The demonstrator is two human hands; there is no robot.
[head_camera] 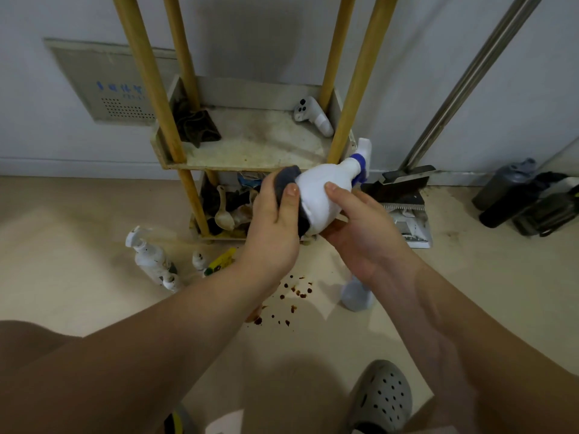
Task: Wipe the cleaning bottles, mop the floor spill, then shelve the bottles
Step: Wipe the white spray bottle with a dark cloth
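My right hand [365,233] grips a white spray bottle [326,186] with a blue collar, held tilted in front of the shelf. My left hand [275,220] presses a dark grey cloth [289,177] against the bottle's base. On the floor to the left lie a stained white spray bottle [150,260], a small white bottle [199,261] and a yellow-green one [221,261]. A pale bluish bottle [357,296] stands on the floor under my right wrist. Brown spill drops [294,292] dot the floor between them.
A wooden-post shelf unit [250,142] stands against the wall, with a dark rag [197,125] and a white controller [311,115] on its tray. A dustpan [404,195] and a metal pole [470,79] stand right. Dark bottles [513,195] far right. My shoe [382,399] below.
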